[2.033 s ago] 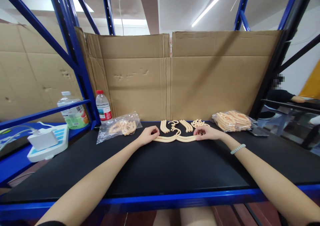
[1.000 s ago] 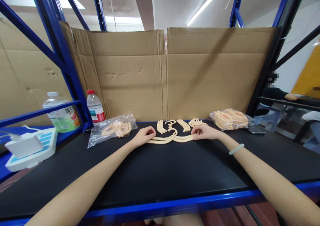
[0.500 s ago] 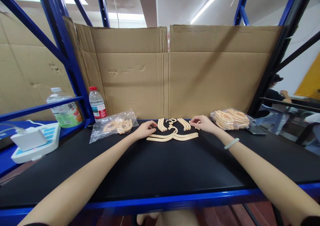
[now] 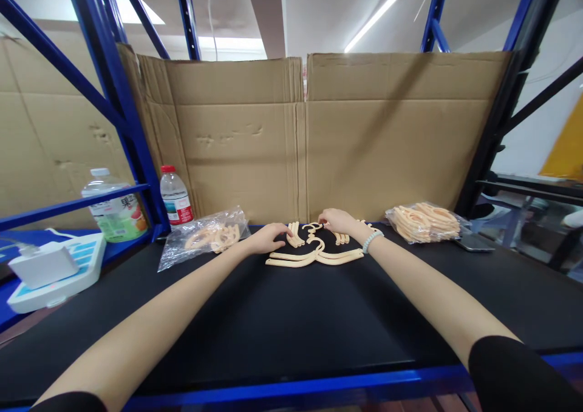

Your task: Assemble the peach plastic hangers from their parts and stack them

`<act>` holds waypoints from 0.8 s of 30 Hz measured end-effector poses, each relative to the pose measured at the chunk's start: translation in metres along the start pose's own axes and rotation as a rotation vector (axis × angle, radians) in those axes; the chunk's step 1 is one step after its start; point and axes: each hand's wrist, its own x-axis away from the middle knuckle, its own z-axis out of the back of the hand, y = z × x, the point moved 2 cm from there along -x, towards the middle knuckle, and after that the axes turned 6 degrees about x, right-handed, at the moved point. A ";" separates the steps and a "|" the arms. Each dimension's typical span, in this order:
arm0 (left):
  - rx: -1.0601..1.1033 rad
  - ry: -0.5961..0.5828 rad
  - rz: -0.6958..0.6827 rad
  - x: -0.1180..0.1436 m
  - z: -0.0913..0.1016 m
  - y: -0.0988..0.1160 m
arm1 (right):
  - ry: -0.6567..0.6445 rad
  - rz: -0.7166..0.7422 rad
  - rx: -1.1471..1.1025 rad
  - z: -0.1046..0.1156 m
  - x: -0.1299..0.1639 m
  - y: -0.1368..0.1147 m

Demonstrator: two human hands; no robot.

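Both hands reach to 12 o'clock over our black table (image 4: 291, 321). Our assembled hanger (image 4: 315, 256) lies long axis 9-to-3, just below them. Right hand (image 4: 337, 221), fingers curled, touches the hook pieces (image 4: 312, 226); left hand (image 4: 268, 239), loosely spread, touches the 3 curved strips (image 4: 294, 234), neither clearly pinching.

Warehouse workbench: blue racking (image 4: 113, 90), cardboard (image 4: 300, 139)
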 end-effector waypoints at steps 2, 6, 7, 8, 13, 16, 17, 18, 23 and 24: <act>-0.016 -0.020 -0.020 -0.003 0.000 -0.001 | -0.013 0.025 0.034 -0.003 -0.006 -0.003; -0.039 -0.059 -0.037 -0.006 -0.003 -0.003 | -0.026 0.064 0.065 -0.014 -0.016 -0.007; -0.044 -0.066 -0.041 -0.007 -0.004 -0.004 | -0.026 0.072 0.067 -0.017 -0.018 -0.008; -0.048 -0.070 -0.043 -0.008 -0.005 -0.004 | -0.024 0.079 0.068 -0.019 -0.019 -0.009; -0.059 -0.078 -0.053 -0.009 -0.006 -0.007 | 0.022 0.076 0.052 -0.023 -0.024 -0.012; -0.050 -0.084 -0.060 -0.010 -0.007 -0.009 | 0.081 0.026 0.022 -0.020 -0.023 -0.013; -0.046 -0.082 -0.059 -0.010 -0.008 -0.010 | 0.108 0.000 0.009 -0.018 -0.022 -0.013; -0.044 -0.076 -0.057 -0.010 -0.010 -0.011 | 0.139 -0.029 -0.005 -0.015 -0.021 -0.013; -0.047 0.030 -0.028 -0.009 -0.012 -0.013 | 0.349 -0.219 -0.098 0.004 -0.009 -0.011; -0.047 0.069 -0.020 -0.007 -0.011 -0.011 | 0.390 -0.256 -0.120 0.009 -0.004 -0.011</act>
